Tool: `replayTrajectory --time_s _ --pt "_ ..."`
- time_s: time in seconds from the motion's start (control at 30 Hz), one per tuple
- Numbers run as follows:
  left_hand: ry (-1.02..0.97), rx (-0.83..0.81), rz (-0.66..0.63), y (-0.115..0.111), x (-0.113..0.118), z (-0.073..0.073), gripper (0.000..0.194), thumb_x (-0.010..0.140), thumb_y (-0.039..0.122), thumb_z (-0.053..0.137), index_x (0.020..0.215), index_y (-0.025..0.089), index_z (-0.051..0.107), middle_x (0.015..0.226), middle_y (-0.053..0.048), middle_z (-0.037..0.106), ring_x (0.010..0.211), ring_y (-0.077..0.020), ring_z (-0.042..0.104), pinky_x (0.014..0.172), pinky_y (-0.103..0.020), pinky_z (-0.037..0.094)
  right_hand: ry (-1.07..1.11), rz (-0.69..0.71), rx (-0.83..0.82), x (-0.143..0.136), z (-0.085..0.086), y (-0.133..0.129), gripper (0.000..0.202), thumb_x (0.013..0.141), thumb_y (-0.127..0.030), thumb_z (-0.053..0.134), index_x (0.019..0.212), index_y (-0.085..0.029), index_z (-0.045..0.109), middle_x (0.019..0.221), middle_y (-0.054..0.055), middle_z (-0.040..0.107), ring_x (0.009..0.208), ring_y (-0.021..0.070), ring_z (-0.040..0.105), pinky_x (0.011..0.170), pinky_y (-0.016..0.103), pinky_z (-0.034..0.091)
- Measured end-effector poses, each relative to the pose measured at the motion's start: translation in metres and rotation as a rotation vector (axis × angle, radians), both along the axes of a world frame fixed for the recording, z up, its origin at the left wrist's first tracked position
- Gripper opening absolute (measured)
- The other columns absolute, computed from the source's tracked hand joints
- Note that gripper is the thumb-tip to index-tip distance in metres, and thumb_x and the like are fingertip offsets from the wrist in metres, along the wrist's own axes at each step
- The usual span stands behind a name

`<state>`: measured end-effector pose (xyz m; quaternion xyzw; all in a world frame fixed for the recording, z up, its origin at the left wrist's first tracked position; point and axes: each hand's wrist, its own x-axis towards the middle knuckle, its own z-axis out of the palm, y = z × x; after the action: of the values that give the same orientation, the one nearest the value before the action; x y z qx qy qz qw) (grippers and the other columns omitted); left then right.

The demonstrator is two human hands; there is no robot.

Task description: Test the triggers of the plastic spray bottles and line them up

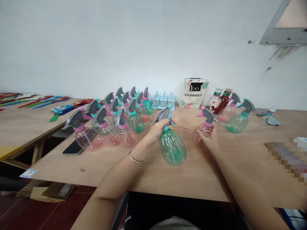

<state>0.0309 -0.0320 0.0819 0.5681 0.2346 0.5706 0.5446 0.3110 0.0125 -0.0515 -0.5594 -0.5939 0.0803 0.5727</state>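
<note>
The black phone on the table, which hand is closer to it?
Left. The left hand is to the right of the phone, around the neck of a green spray bottle; the right hand is farther right, on a pink spray bottle.

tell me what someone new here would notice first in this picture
Probably the green spray bottle gripped by the neck in the left hand, right in the middle of the view. Just to its right, the right hand holds a pink spray bottle. Over on the left, a crowd of other spray bottles fills part of the table.
</note>
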Motion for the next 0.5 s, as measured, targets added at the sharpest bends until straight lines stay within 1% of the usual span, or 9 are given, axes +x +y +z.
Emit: replayTrajectory --time_s 0.13,0.17,0.2,0.3,0.33,0.37,0.5 --pt "-0.013 0.014 -0.086 -0.0025 0.003 0.0019 0.023 0.055 0.024 0.057 0.076 0.018 0.065 0.073 -0.002 0.07 0.084 -0.0239 0.07 0.09 -0.041 0.055 0.013 0.003 -0.015 0.0005 0.0002 -0.0015 0.08 0.068 -0.062 0.075 0.128 -0.017 0.047 0.125 0.019 0.059 0.114 0.0351 0.064 0.099 0.056 0.051" --pt "-0.017 0.009 -0.094 -0.0028 0.0034 0.0018 0.024 0.055 0.024 0.057 0.076 0.018 0.065 0.074 -0.003 0.07 0.085 -0.0244 0.07 0.091 -0.041 0.055 0.017 0.011 -0.014 0.0006 0.0 -0.0012 0.08 0.069 -0.062 0.075 0.128 -0.017 0.047 0.126 0.019 0.059 0.114 0.035 0.064 0.1 0.056 0.051" --pt "-0.021 0.001 -0.079 -0.0029 0.0036 0.0013 0.022 0.055 0.024 0.056 0.074 0.019 0.064 0.072 -0.003 0.07 0.085 -0.0248 0.07 0.09 -0.042 0.055 0.019 0.018 -0.012 0.0006 -0.0002 -0.0009 0.08 0.069 -0.061 0.075 0.129 -0.017 0.047 0.126 0.019 0.059 0.115 0.0349 0.063 0.1 0.057 0.051" --pt "-0.017 -0.021 0.025 -0.0021 0.0029 -0.0011 0.013 0.055 0.027 0.054 0.063 0.02 0.06 0.066 -0.003 0.068 0.085 -0.0264 0.071 0.088 -0.042 0.056 0.024 0.022 0.004 0.0 -0.0006 -0.0006 0.079 0.07 -0.061 0.075 0.129 -0.018 0.047 0.127 0.018 0.059 0.115 0.034 0.063 0.101 0.056 0.05" --pt "-0.011 -0.023 0.034 -0.0017 0.0027 -0.0014 0.012 0.055 0.028 0.054 0.062 0.02 0.059 0.066 -0.003 0.068 0.085 -0.027 0.071 0.089 -0.043 0.056 0.027 0.023 0.009 -0.0003 -0.0006 -0.0007 0.079 0.07 -0.061 0.075 0.129 -0.018 0.047 0.127 0.018 0.059 0.115 0.0336 0.063 0.101 0.056 0.05" --pt "-0.006 -0.02 0.018 -0.0014 0.0026 -0.0014 0.013 0.054 0.028 0.055 0.063 0.02 0.06 0.068 -0.004 0.069 0.086 -0.0274 0.071 0.09 -0.043 0.055 0.032 0.027 0.014 -0.0006 -0.0006 -0.0007 0.079 0.069 -0.061 0.076 0.129 -0.018 0.047 0.126 0.018 0.058 0.115 0.0333 0.063 0.101 0.055 0.051" --pt "-0.02 0.0 -0.135 -0.0011 0.0039 0.0012 0.025 0.054 0.023 0.057 0.077 0.019 0.065 0.081 -0.005 0.073 0.092 -0.0275 0.071 0.1 -0.046 0.05 0.052 0.043 0.017 -0.001 -0.0007 -0.0007 0.079 0.069 -0.06 0.076 0.128 -0.018 0.046 0.124 0.017 0.059 0.113 0.0329 0.063 0.101 0.055 0.051"
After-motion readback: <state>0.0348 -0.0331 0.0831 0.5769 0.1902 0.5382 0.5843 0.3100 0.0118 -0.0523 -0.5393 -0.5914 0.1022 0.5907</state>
